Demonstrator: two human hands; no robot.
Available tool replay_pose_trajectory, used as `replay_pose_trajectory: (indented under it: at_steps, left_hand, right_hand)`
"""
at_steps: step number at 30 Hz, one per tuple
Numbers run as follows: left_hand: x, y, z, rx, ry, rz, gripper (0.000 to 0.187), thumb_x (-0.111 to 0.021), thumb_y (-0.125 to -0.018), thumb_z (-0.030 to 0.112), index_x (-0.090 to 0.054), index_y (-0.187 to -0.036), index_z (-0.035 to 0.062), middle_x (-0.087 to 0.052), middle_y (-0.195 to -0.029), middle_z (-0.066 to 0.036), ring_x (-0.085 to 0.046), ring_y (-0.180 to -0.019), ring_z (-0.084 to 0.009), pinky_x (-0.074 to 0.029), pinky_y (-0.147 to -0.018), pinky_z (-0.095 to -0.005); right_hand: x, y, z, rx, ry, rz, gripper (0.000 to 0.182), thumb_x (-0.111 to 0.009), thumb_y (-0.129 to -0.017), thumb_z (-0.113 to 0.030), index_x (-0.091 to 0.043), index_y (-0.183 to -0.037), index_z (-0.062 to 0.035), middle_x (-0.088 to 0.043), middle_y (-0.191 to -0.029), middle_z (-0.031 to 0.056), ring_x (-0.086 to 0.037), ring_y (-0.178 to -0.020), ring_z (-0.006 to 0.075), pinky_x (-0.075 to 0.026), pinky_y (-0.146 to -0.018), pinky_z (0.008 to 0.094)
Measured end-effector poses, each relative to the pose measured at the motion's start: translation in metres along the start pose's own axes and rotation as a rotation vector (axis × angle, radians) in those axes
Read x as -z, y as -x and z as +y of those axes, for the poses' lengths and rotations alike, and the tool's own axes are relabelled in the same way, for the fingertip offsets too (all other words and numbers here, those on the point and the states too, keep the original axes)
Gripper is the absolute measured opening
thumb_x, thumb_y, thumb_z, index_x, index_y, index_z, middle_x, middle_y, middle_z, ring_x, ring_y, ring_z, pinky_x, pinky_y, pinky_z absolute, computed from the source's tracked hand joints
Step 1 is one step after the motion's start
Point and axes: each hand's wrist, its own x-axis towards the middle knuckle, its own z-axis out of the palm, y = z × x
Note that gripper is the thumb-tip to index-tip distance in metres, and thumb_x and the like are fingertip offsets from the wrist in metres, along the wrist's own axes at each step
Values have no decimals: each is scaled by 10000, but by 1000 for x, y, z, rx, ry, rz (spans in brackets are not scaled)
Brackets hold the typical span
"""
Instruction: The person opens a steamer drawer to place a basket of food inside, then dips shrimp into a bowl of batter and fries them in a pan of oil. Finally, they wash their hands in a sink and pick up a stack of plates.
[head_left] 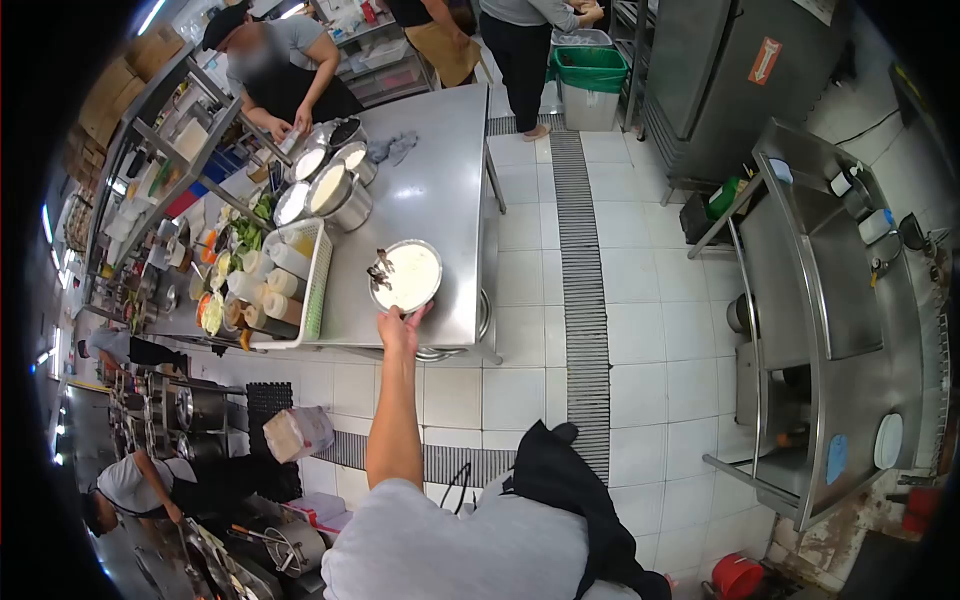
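My left hand [401,322] reaches over the near end of the steel table [440,180]. Its fingers grip the near side of a round metal bowl [436,290]. The bowl is filled with a white, creamy-looking food [412,272], and several dark brown pieces [381,268] lie at its left side. To the left of the bowl stands a white plastic basket [318,290] packed with squeeze bottles [285,282]. Behind it are several metal pots [350,208] with pale contents. My right hand is out of view.
A co-worker [285,70] stands across the table near a grey cloth [393,148]. Other people stand at the back and at the stoves on the left. A drain grate [582,260] crosses the tiled floor. A steel sink unit [835,290] stands to the right.
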Motion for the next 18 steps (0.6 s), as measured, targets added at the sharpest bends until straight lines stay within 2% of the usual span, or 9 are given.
replay_pose_trajectory:
  at_steps: [7,11,12,13,14,15,16,17,18]
  left_hand:
    - [-15,16,1,61,28,-66,426,-367,-838,-46,-339,-1262,-88,-490,-1247,-271,-590,-1018,-481,-614,-783,-506]
    - [-15,17,-5,-22,-151,-146,386,-439,-865,21,-451,-1242,-64,-536,-1254,-189,-576,-1103,-378,-553,-881,-545]
    - [-5,13,-11,-47,-195,-250,329,-468,-878,65,-524,-1180,-53,-572,-1216,-169,-585,-1105,-315,-521,-938,-527]
    - [0,12,-17,-47,-318,-158,319,-478,-904,137,-544,-1151,-54,-586,-1198,-177,-587,-1102,-294,-523,-949,-455]
    - [11,3,-23,-36,-331,-390,342,-464,-932,194,-537,-1163,-47,-578,-1213,-176,-586,-1109,-286,-505,-970,-402]
    - [-39,55,4,144,-380,-271,456,-433,-954,202,-448,-1294,-101,-500,-1336,-202,-535,-1192,-334,-447,-1049,-400]
    - [-76,99,13,27,-491,-359,393,-432,-950,217,-524,-1205,-67,-554,-1281,-190,-568,-1160,-274,-431,-1050,-371]
    - [-89,105,7,-19,-613,-449,383,-431,-953,218,-530,-1195,-61,-562,-1257,-187,-574,-1135,-274,-439,-1023,-369]
    - [-100,118,0,-83,-747,-537,373,-430,-955,218,-537,-1186,-55,-570,-1234,-184,-580,-1110,-274,-447,-995,-368]
  right_hand:
    - [-8,16,29,-41,-21,17,336,-449,-984,-398,-576,-1163,-144,-567,-704,24,-506,-529,140,-432,-459,272]
    - [11,33,56,-39,-122,35,337,-451,-986,-401,-584,-1151,-139,-564,-690,19,-501,-521,136,-425,-454,266]
    - [18,38,70,-27,-173,43,337,-451,-987,-402,-586,-1148,-138,-563,-687,17,-499,-519,135,-423,-452,264]
    - [23,35,82,-2,-218,36,337,-451,-987,-403,-588,-1144,-137,-562,-683,16,-498,-517,134,-422,-451,262]
    - [28,36,100,31,-269,47,338,-452,-988,-403,-590,-1141,-136,-561,-680,15,-497,-515,133,-420,-449,260]
    - [28,45,81,-7,-236,6,320,-472,-979,-379,-577,-1158,-135,-582,-724,31,-502,-512,141,-421,-427,275]
    - [29,29,102,2,-408,17,308,-483,-970,-338,-578,-1168,-122,-588,-763,51,-519,-522,159,-437,-416,304]
    - [31,28,100,25,-152,49,311,-464,-972,-325,-588,-1168,-117,-611,-792,75,-529,-520,177,-452,-419,324]
    - [29,34,101,52,-296,54,364,-487,-973,-399,-606,-1161,-112,-642,-821,108,-559,-538,170,-465,-427,311]
